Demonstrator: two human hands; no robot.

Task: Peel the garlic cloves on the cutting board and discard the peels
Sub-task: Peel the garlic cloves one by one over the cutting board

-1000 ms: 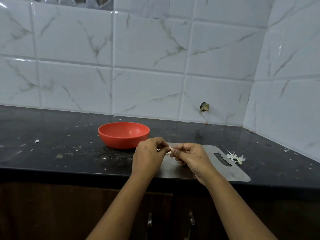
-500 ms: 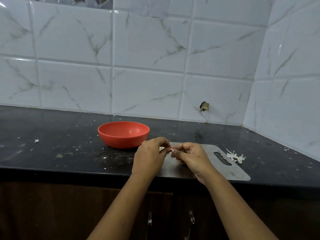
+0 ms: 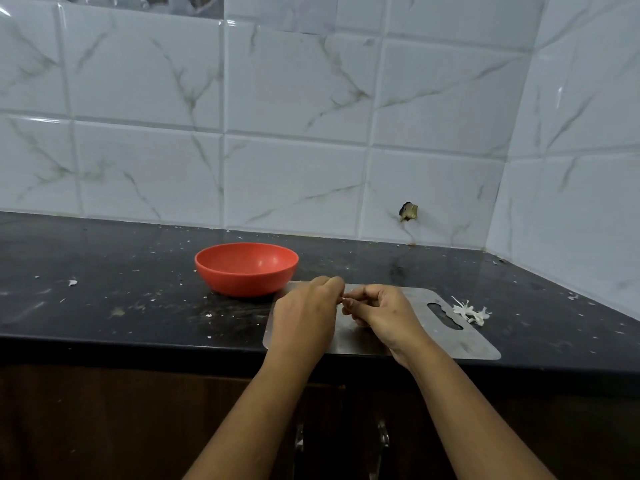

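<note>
A steel cutting board (image 3: 481, 344) lies at the front edge of the black counter. Over it my left hand (image 3: 304, 313) and my right hand (image 3: 384, 310) meet fingertip to fingertip, both with curled fingers. They pinch a small garlic clove (image 3: 344, 299) between them; only a pale sliver of it shows. A little heap of white garlic peels (image 3: 469, 311) lies on the counter just past the board's handle slot, to the right of my right hand.
A red bowl (image 3: 246, 268) stands on the counter just behind and left of the board, close to my left hand. White crumbs and a peel scrap (image 3: 72, 282) dot the counter (image 3: 104, 306). Tiled walls close the back and right sides.
Both hands have stayed over the board with small finger movements on the clove. My left hand's fingers have closed further over it, so less of the clove shows.
</note>
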